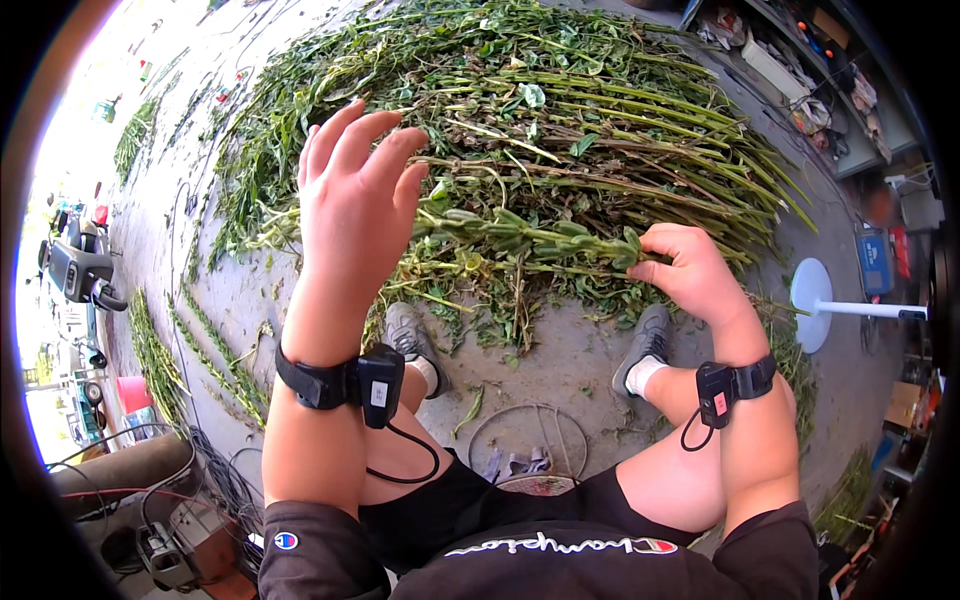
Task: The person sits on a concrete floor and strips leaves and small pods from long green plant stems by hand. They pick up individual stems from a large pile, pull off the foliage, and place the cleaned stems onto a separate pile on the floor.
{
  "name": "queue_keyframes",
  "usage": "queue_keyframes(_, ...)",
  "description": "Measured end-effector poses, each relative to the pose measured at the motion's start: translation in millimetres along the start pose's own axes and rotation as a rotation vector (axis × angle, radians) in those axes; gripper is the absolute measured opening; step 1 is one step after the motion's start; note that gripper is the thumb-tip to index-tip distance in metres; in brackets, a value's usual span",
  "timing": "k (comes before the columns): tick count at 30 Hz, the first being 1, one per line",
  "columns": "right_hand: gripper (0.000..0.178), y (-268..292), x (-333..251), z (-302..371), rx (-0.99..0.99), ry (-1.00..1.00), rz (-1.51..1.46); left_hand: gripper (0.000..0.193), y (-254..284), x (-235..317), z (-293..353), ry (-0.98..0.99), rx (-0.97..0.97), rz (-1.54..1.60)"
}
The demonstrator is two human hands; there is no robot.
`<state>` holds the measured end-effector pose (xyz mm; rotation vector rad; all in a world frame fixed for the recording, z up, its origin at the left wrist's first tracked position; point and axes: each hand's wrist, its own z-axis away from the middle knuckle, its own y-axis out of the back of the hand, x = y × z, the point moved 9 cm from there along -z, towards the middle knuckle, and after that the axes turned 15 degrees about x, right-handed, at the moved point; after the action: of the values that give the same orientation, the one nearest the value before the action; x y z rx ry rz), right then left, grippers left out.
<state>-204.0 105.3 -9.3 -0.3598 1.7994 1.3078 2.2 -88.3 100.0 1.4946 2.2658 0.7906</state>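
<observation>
A green plant stalk (530,238) thick with pods, which looks like sesame, stretches sideways in front of me. My right hand (693,274) pinches its right end between thumb and fingers. On the other side my left hand (355,205) is raised with its fingers apart and slightly curled. Nothing shows in it, and it covers part of the stalk's left stretch. Just beyond both hands lies a big pile of cut stalks (620,130), leafy on the left, with bare stems pointing right.
My shoes (412,335) stand at the pile's near edge. A white disc on a pole (812,305) stands at right. Loose stalks (155,350) and tangled cables (215,475) lie at left, near a parked scooter (80,265). Shelving (870,150) is at far right.
</observation>
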Motion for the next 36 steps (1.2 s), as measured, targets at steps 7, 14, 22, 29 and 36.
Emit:
queue_keyframes(7,0.021,23.0,9.3,-5.3,0.031,-0.15,-0.058,0.012,2.7,20.4,22.4,0.506,-0.155,0.546)
queue_keyframes(14,0.021,21.4,1.9,-12.2,0.083,-0.12,-0.094,0.025,-67.7,9.3,64.5,1.272,-0.074,1.143)
queue_keyframes(22,0.022,13.6,-8.9,-16.9,0.196,0.017,-0.004,0.008,-91.7,5.5,91.6,1.648,-0.107,1.227)
queue_keyframes(29,0.022,32.4,-15.7,-13.5,0.423,0.112,0.078,0.007,-82.6,-19.8,79.5,1.44,-0.021,1.09)
queue_keyframes(36,0.022,36.5,-9.3,-15.1,0.416,0.066,0.088,0.017,-84.8,-23.5,83.2,1.592,0.026,1.494)
